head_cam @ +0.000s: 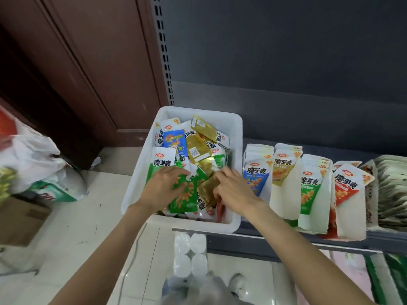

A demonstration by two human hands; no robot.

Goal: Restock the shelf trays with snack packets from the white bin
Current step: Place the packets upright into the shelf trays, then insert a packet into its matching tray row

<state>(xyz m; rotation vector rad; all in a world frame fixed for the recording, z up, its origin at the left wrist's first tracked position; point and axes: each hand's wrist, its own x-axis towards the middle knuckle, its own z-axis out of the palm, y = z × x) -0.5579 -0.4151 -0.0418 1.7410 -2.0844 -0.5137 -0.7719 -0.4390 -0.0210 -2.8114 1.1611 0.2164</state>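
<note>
The white bin [236, 137] sits on the shelf's left end, heaped with snack packets in green, blue, gold and red. Both my hands are inside it. My left hand [164, 187] grips a green packet [186, 195] near the bin's front, fingers curled over its top edge. My right hand [233, 188] lies over gold packets [206, 190] in the middle of the bin, with its fingertips on a green and white packet [218, 162]; how it holds is unclear. To the right, shelf trays [284, 199] hold upright rows of blue, gold, green and red packets.
A metal shelf edge [286, 239] runs below the trays. Further packets [392, 190] lie stacked at far right. Plastic bags [33, 164] and a cardboard box [19, 221] sit on the tiled floor at left. A pack of white rolls [190, 254] stands under the bin.
</note>
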